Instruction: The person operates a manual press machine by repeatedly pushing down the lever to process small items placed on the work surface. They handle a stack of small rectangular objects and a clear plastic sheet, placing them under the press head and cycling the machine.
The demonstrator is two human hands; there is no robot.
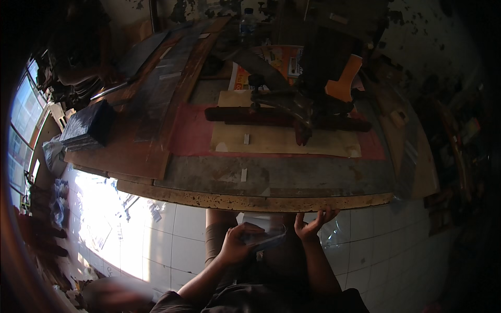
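Note:
My left hand (237,244) is closed around a flat, dark piece with a shiny, partly see-through edge (271,240), held over my lap below the table's front edge. Its exact kind is too dark to make out. To the right of it, my right hand (311,226) is raised with its fingers apart. Those fingertips are at the worn wooden front edge (282,202) of the table, and I see nothing in that hand. Beyond the edge, one small whitish strip (244,175) lies on the grey tabletop. Another small whitish strip (247,139) rests on a tan sheet (287,140).
A dark metal machine with a long bar (287,118) stands over the tan sheet. An orange piece (344,79) is beside it. To the left are a dark block-like stack (88,123) and long dark sheets (164,78). Another person's arm (86,75) shows at far left.

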